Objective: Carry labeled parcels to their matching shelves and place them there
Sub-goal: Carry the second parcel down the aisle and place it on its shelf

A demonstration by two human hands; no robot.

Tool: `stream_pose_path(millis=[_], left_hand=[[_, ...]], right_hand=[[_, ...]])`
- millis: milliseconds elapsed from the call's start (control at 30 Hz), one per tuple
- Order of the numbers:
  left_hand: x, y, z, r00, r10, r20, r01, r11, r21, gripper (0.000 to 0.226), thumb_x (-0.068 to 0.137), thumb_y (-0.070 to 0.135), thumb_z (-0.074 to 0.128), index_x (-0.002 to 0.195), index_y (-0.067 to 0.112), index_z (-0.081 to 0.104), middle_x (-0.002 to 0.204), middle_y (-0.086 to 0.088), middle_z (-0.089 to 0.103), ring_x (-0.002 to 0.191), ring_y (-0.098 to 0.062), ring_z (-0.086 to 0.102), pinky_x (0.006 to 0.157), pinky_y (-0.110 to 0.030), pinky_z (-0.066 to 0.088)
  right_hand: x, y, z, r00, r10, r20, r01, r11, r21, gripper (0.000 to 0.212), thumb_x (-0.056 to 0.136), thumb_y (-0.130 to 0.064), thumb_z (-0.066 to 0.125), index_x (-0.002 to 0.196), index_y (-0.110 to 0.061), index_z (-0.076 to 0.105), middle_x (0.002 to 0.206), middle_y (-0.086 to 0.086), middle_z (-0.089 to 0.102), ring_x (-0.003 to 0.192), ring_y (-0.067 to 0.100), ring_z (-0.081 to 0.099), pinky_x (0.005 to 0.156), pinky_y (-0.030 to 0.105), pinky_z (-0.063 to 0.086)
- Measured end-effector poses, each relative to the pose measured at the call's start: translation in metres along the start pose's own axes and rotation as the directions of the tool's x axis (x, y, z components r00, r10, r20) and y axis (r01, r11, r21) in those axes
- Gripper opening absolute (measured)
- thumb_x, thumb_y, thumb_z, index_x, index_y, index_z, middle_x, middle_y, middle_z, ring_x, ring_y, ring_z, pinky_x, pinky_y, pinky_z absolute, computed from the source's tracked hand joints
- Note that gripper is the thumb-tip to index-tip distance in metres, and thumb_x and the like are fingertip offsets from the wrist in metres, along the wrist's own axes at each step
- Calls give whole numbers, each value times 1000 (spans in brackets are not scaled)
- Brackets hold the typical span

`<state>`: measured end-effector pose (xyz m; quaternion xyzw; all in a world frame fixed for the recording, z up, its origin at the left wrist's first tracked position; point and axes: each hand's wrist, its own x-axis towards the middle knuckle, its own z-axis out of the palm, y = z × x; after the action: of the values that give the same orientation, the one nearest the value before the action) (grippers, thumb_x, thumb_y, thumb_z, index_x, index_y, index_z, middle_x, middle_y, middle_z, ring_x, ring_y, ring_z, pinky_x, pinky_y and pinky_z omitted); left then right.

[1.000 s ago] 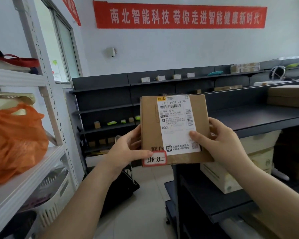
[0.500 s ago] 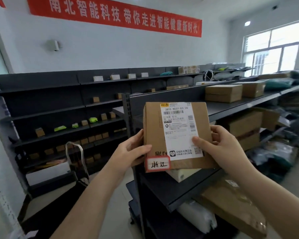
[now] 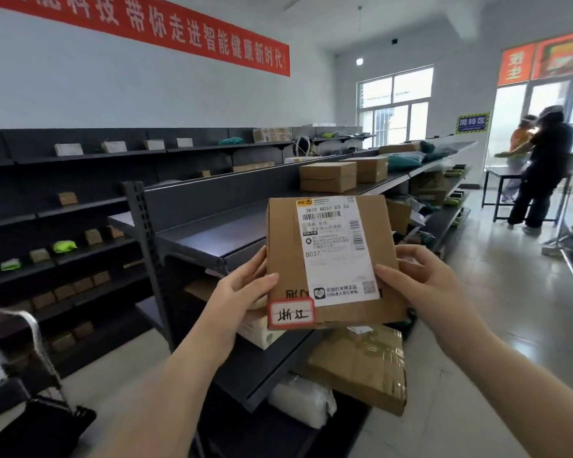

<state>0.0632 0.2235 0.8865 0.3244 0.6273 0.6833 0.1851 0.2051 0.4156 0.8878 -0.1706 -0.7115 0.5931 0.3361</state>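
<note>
I hold a flat brown cardboard parcel (image 3: 331, 262) upright in front of me with both hands. It carries a white shipping label and, at its lower left corner, a red-bordered handwritten tag (image 3: 290, 313). My left hand (image 3: 242, 289) grips the parcel's left edge, thumb on the front. On the right edge sits my right hand (image 3: 424, 276), thumb across the label's corner. Behind the parcel runs a dark metal shelf unit (image 3: 209, 239), its top shelf bare at the near end.
Cardboard boxes (image 3: 328, 176) sit farther along the top shelf; a large box (image 3: 358, 368) and white bags fill lower shelves. A wall rack (image 3: 80, 206) at left holds several small parcels. Two people (image 3: 543, 166) stand by a table at right. Open floor lies right of the shelving.
My view has swung to the right: the white rack with the orange bag left the frame, and the aisle, window and two people came into sight. Both hands keep the parcel.
</note>
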Motion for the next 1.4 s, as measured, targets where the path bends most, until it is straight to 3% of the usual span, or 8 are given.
stream_pose_path(millis=[100,233,400,500,833,1000,1233,1400], left_hand=[[9,-6,18,999,-25,20,26,998,-55,54,83,18,58,133,33,46,126,0,64,84,-12,70,61,-25,57],[21,-14,44,996,-44,72,49,996,-72,48,87,15,54,130,35,48,125,3,64,101,-19,66,86,-41,53],[39,-24,73,990,-62,128,72,994,-77,50,85,20,55,132,35,45,126,-1,63,99,-19,66,77,-33,57],[51,-32,94,984,-66,164,75,996,-49,52,86,22,55,134,36,42,124,0,63,93,-15,68,67,-26,57],[101,-56,161,954,-135,269,151,988,-38,56,84,24,59,135,37,41,122,-1,63,98,-23,67,74,-34,57],[129,-64,198,949,-144,279,164,985,-49,50,85,21,58,130,38,45,109,3,68,86,-15,70,57,-23,56],[170,-74,248,937,-180,298,194,981,-20,36,86,23,59,111,47,50,109,4,69,90,-19,70,70,-32,57],[191,-80,280,916,-173,362,185,983,2,42,88,24,55,121,46,44,111,-2,67,87,-20,68,78,-43,54]], right_hand=[[-5,4,-18,999,7,-42,-6,999,32,16,83,-22,63,96,-28,55,97,-5,71,80,12,67,54,24,51],[-10,11,-44,994,17,-106,-11,998,56,14,85,-18,61,97,-25,57,82,-12,73,63,2,68,45,13,49],[-14,18,-69,987,9,-161,0,998,56,13,86,-11,59,92,-23,57,74,-10,74,64,4,68,49,14,50],[-15,24,-86,976,40,-213,-29,998,53,17,87,-10,58,98,-21,57,82,-6,72,75,12,67,62,23,50],[3,47,-146,931,81,-357,-65,996,56,25,86,-13,59,111,-17,58,98,1,71,88,19,65,75,32,51],[22,58,-177,921,83,-380,-64,996,62,22,87,-13,57,108,-18,59,92,-4,71,84,15,65,72,30,51],[50,72,-222,909,95,-407,-66,994,85,18,87,-12,57,103,-20,59,91,-3,69,80,13,64,70,28,52],[67,79,-251,895,102,-433,-77,994,74,19,88,-13,56,106,-21,57,94,-4,68,82,12,64,65,25,49]])
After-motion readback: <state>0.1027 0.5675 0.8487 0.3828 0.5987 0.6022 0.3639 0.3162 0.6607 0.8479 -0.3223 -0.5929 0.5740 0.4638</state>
